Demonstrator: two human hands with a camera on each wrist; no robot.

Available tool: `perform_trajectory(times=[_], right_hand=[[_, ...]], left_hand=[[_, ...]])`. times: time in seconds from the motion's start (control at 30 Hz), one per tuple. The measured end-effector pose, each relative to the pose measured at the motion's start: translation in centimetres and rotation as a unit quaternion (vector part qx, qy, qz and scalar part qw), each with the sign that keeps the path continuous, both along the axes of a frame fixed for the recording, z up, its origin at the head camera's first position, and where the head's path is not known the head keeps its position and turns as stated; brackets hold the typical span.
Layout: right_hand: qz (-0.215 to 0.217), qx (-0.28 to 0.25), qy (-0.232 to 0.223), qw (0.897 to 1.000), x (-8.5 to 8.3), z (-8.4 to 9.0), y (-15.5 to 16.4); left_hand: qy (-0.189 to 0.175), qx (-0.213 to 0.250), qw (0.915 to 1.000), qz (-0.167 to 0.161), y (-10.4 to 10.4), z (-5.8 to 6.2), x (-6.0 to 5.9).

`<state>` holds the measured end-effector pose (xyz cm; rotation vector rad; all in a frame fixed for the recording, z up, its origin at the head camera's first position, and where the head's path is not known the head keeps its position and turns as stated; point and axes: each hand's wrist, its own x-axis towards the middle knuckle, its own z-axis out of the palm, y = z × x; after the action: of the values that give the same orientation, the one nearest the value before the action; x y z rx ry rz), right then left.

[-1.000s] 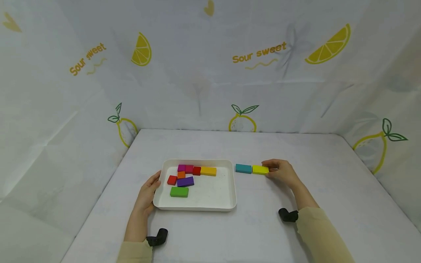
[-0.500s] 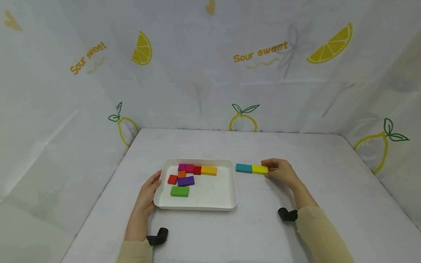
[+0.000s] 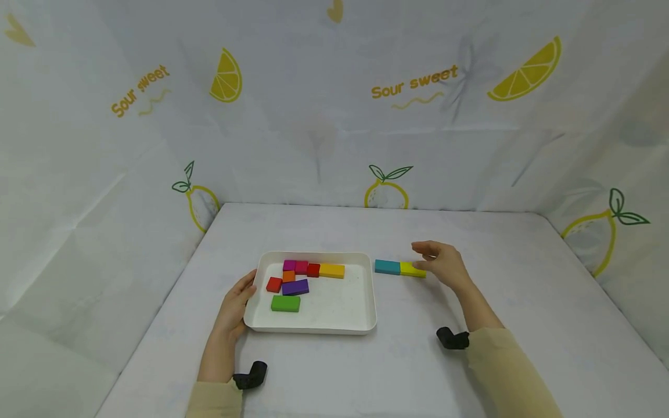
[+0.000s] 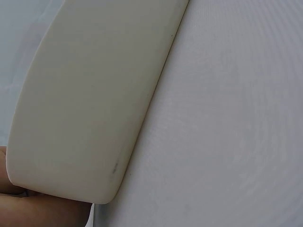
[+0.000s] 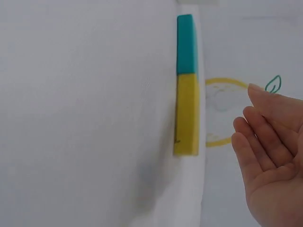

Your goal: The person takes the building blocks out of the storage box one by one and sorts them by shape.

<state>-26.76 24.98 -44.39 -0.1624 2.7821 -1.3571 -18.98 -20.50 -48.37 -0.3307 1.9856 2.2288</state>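
Note:
In the head view my left hand (image 3: pixel 232 310) grips the left edge of a white tray (image 3: pixel 334 322); its fingers also show at the tray corner in the left wrist view. Inside the tray lie a green block (image 3: pixel 285 303), a purple block (image 3: pixel 295 287), an orange-yellow block (image 3: pixel 331 271) and several small red, orange and magenta ones. Right of the tray, a teal block (image 3: pixel 387 267) and a yellow block (image 3: pixel 412 269) lie end to end on the table. My right hand (image 3: pixel 444 266) hovers just above the yellow block, fingers loosely bent, holding nothing.
The white-covered table (image 3: pixel 334 377) ends at a back edge, where a white sheet (image 3: pixel 313 139) with lemon prints rises behind it. Black wrist cameras sit on both forearms, the left one (image 3: pixel 251 375) low near the tray's front.
My right hand has let go of the yellow block and lifted slightly off it. The yellow block now touches the teal one. The left hand and tray stay put.

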Motion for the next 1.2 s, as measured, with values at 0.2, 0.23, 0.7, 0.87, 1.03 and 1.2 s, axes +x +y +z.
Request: perform_trajectory(times=[0.2, 0.23, 0.7, 0.87, 1.03, 1.2], right_hand=[[0.035, -0.009, 0.028, 0.999, 0.8, 2.1, -3.9], [0.043, -0.010, 0.031, 0.999, 0.9, 2.5, -4.6], [0.159, -0.038, -0.004, 0.987, 3.3, 3.3, -16.2], [0.180, -0.053, -0.010, 0.982, 3.4, 2.2, -18.7], [0.187, -0.084, -0.009, 0.979, 2.9, 1.0, -19.9], [0.180, -0.099, -0.016, 0.979, 2.6, -0.1, -20.5]], left_hand=[[0.005, 0.010, 0.9999, 0.001, 0.0, -0.1, -0.2], [0.005, 0.010, 0.9999, 0.000, 0.0, -0.1, -0.2], [0.002, 0.010, 0.9999, -0.003, 0.0, -0.1, -0.1], [0.006, 0.012, 0.9999, -0.001, 0.1, -0.2, -0.1], [0.013, 0.014, 0.9998, -0.003, 0.1, -0.3, -0.1], [0.015, 0.019, 0.9997, -0.006, 0.0, -0.2, 0.0]])
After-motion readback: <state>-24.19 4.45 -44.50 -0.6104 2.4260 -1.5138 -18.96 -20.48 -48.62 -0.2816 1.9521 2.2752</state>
